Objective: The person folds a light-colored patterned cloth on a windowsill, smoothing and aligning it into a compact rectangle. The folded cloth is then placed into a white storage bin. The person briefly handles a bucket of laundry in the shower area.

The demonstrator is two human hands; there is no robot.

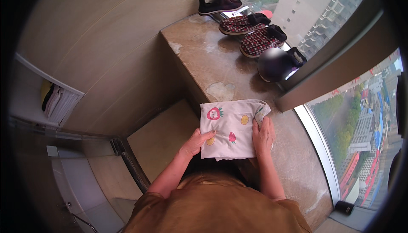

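A pale pink cloth (227, 124) printed with strawberries and yellow fruit is folded into a rough square in front of my body. Whether it is a garment cannot be made out. My left hand (199, 141) grips its left edge, thumb on top and the other fingers hidden beneath. On the opposite edge, my right hand (264, 137) is closed round the cloth, where the upper right corner bends up a little. The cloth is held at the edge of a brown marble sill (199, 58), partly over it.
Two dotted slippers (262, 41) stand on the sill by the window, between a dark slipper (217, 4) and another dark shoe (276, 66), partly blurred. A thick window post (331, 58) rises at right. Folded clothes (61, 103) fill a wall niche at left. A small black object (344, 207) sits lower right.
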